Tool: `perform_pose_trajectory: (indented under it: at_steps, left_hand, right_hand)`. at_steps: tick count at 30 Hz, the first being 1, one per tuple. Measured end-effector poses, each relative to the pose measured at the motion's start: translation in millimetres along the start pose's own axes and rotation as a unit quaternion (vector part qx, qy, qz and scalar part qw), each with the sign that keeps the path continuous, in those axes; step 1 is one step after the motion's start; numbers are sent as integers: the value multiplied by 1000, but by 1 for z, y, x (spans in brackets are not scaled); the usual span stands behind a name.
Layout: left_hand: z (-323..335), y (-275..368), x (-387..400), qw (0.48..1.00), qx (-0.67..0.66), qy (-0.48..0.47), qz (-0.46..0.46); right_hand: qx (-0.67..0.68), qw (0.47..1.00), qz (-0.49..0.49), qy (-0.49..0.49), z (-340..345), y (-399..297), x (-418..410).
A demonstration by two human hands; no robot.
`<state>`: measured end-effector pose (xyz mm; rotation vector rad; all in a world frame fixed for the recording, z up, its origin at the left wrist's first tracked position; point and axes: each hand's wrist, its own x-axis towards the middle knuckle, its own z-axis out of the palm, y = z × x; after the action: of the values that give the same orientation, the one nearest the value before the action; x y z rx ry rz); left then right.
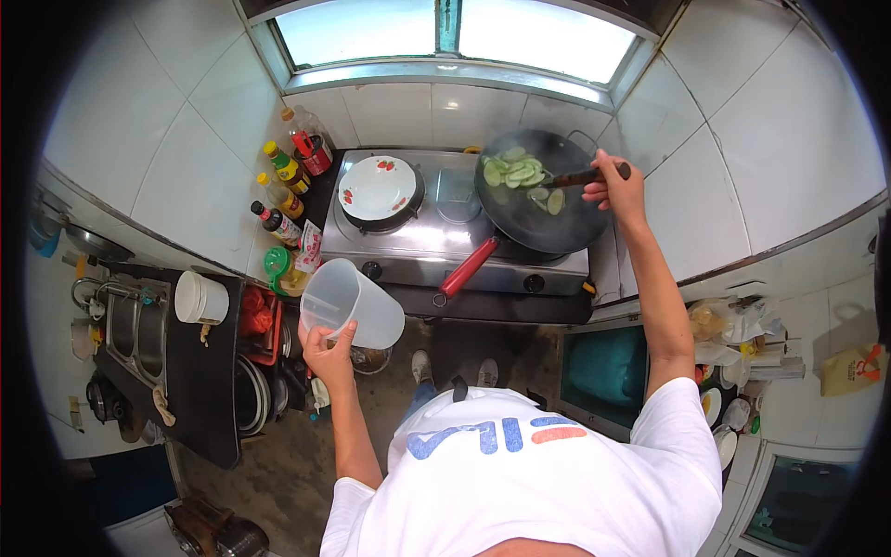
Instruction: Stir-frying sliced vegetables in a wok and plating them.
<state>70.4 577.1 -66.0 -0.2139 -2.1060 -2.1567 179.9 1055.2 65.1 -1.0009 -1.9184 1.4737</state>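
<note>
My right hand is closed on the dark wooden handle of a spatula, whose head lies among pale green vegetable slices in a black wok. Steam rises from the wok, which sits on the right burner of a steel gas stove; its red handle points towards me. In my left hand is a translucent plastic pitcher, tilted and held by its rim and side, in front of the stove's left part. Whether it contains anything cannot be seen. A white plate with strawberry prints rests over the left burner.
Sauce bottles and a green-lidded container line the wall left of the stove. Further left, a black counter bears a white tub beside a double sink. Tiled walls close in the stove, with a window behind.
</note>
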Motion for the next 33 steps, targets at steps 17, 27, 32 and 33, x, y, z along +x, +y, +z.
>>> perform_pose_trajectory:
  at_steps: [17, 27, 32, 33]
  left_hand:
    - [16, -1, 9, 999, 24, -21, 20]
    - [6, -2, 3, 999, 19, -5, 40]
    - [-4, -13, 1, 999, 30, -1, 19]
    - [-3, -13, 2, 999, 28, -4, 15]
  right_hand:
    - [-262, 964, -27, -14, -87, 3, -11]
    - [-71, 976, -205, -23, 1, 85, -6]
    - [-197, 947, -230, -111, -15, 19, -55]
    - [-205, 939, -253, -111, -18, 15, -65]
